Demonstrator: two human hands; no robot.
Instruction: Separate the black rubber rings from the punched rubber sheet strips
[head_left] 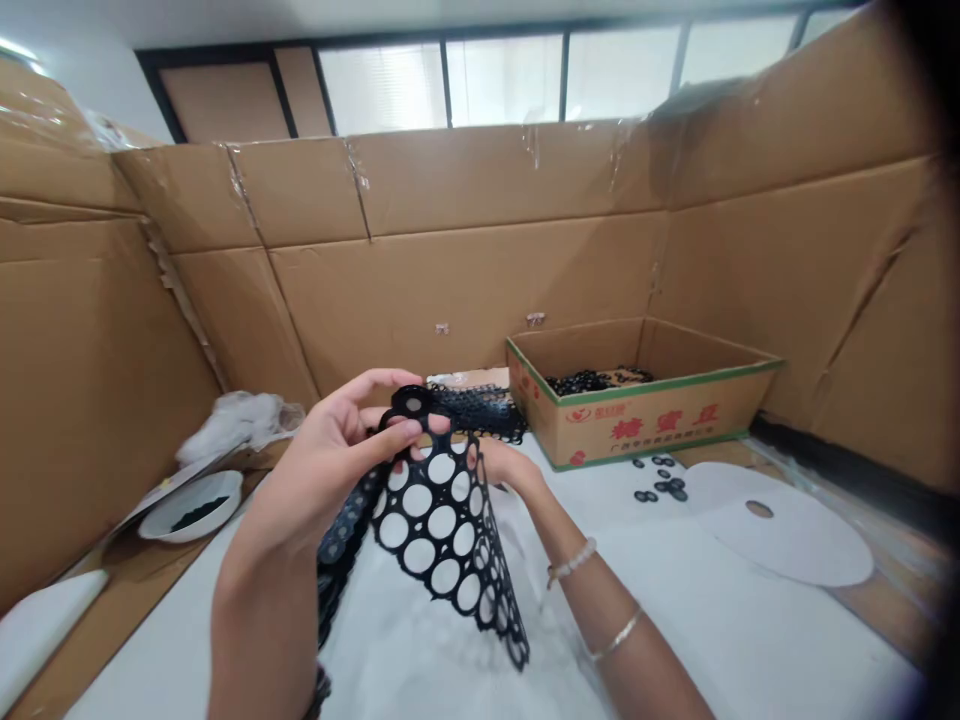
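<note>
A black, flexible sheet full of round holes (442, 522) hangs bent between my two hands. My left hand (367, 430) pinches its upper left part, thumb in front, beside a black ring-shaped piece (412, 402) at the top. More of the black sheet drops down behind my left wrist. My right hand (499, 462) is behind the sheet's right side and grips it there; its fingers are partly hidden by the sheet. Several small black rings (663, 485) lie on the white surface to the right.
A cardboard box with a green rim (667, 405) holds black pieces at the back right. Stacked perforated sheets (480, 410) lie left of it. A white disc (780, 530) lies at right, a white bowl (191, 510) with black bits at left. Cardboard walls (465, 260) enclose the table.
</note>
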